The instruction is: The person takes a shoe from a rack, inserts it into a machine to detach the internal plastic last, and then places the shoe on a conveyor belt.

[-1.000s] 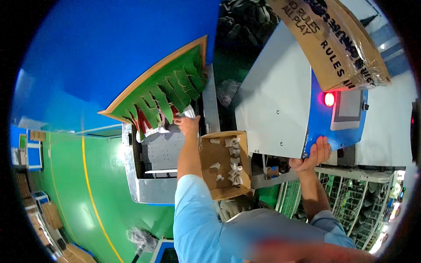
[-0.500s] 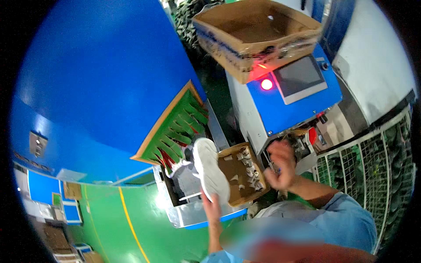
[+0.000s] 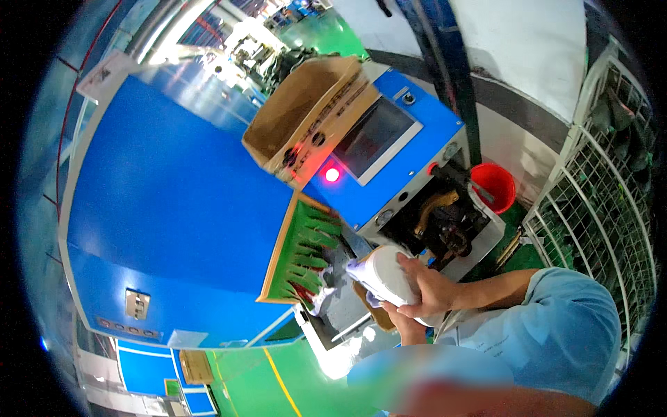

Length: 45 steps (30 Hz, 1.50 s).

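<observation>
A white shoe (image 3: 389,274) with a pale lavender side is tilted in front of me, its pale sole turned partly toward me. My right hand (image 3: 429,286) wraps around its side with the fingers closed on it. Lower down, my left hand (image 3: 408,324) grips the end nearest me; part of that hand is hidden by the shoe and my right arm. Behind the shoe, a small cardboard box (image 3: 381,317) shows only at its edge. Beyond the shoe stands a machine opening with a dark clamp-like mechanism (image 3: 451,236) inside.
A blue control panel (image 3: 434,132) has a lit red lamp (image 3: 332,175) and a cardboard box (image 3: 278,132) on top. To the left are a large blue cabinet (image 3: 174,229) and a board with green strips (image 3: 306,250). A red bucket (image 3: 497,184) and wire rack (image 3: 590,187) stand right.
My right hand has come from beside the machine onto the shoe, which my left hand alone held earlier. The view has turned, and the shoe now sits farther right, nearer the machine opening.
</observation>
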Available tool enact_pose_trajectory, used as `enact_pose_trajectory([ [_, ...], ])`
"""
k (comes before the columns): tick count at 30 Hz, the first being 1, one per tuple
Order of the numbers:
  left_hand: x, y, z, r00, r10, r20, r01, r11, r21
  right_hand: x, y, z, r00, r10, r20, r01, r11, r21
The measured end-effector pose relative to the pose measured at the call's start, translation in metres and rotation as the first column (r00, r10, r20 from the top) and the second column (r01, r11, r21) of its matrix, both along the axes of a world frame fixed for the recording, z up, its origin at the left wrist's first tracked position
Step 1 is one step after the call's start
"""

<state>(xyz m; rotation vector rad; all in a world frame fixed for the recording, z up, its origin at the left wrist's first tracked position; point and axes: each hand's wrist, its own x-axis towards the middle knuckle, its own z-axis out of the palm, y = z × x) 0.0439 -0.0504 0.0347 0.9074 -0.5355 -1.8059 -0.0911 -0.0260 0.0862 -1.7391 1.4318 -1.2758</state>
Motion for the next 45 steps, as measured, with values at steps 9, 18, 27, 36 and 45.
enact_pose_trajectory([
  [9, -0.072, 0.025, -0.027, 0.606, 0.176, 0.775, 0.443, 0.735, -0.513, -0.112, 0.073, 0.037, 0.941, -0.152, -0.304, 0.145, 0.988, -0.045],
  [18, -0.077, 0.058, -0.030, 0.642, -0.540, 0.544, 0.642, 0.767, 0.002, -0.156, 0.107, 0.027, 0.943, 0.054, -0.328, 0.031, 0.968, 0.249],
  [27, -0.054, 0.021, -0.051, 0.922, -0.089, -0.376, 0.199, 0.943, 0.266, -0.197, 0.078, -0.113, -0.081, -0.162, 0.983, -0.365, 0.923, 0.122],
  [36, -0.069, 0.012, -0.062, 0.716, -0.670, 0.197, 0.642, 0.743, 0.191, -0.186, 0.095, -0.095, 0.596, -0.215, 0.774, -0.406, 0.751, 0.521],
  [45, -0.064, 0.033, -0.093, 0.690, -0.484, 0.538, 0.665, 0.717, -0.208, -0.177, 0.064, -0.086, 0.784, -0.449, 0.429, 0.181, 0.826, 0.534],
])
